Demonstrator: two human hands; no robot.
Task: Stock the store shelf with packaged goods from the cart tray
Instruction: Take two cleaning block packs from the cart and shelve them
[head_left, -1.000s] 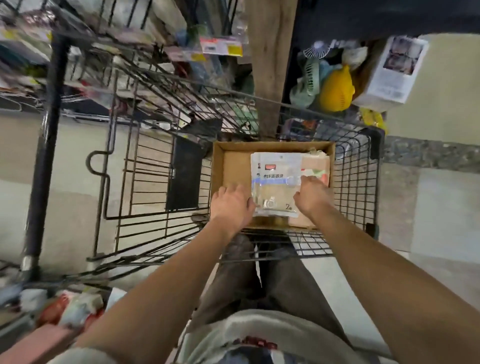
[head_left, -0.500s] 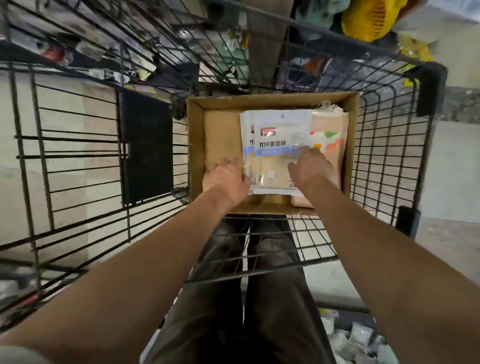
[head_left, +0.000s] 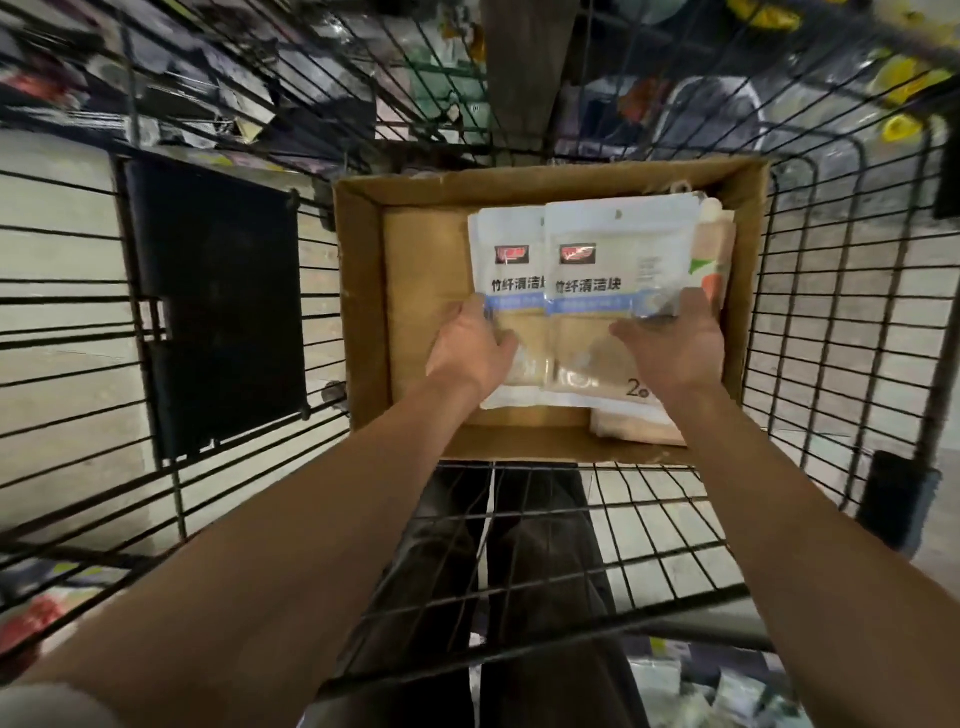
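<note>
A shallow cardboard tray (head_left: 363, 312) sits in the black wire cart (head_left: 831, 312). In it lie white packets with a red logo, dark Chinese lettering and a blue band. One packet (head_left: 511, 270) is on the left; my left hand (head_left: 470, 351) grips its lower left edge. A second packet (head_left: 623, 249) overlaps it on the right, and my right hand (head_left: 675, 348) holds that one's lower right part. Beneath them lies a beige pack (head_left: 714, 275) with a green and orange print, mostly hidden.
A black panel (head_left: 218, 301) hangs on the cart's left wire wall. Blurred shelf goods and yellow items (head_left: 904, 78) show beyond the cart's far end. Loose packets (head_left: 727, 691) lie on the floor at bottom right. My dark trousers (head_left: 519, 519) show through the cart's wire floor.
The view has closed in on the tray. The white packets, stacked as one before, now lie fanned side by side, the left one shifted left under my left hand.
</note>
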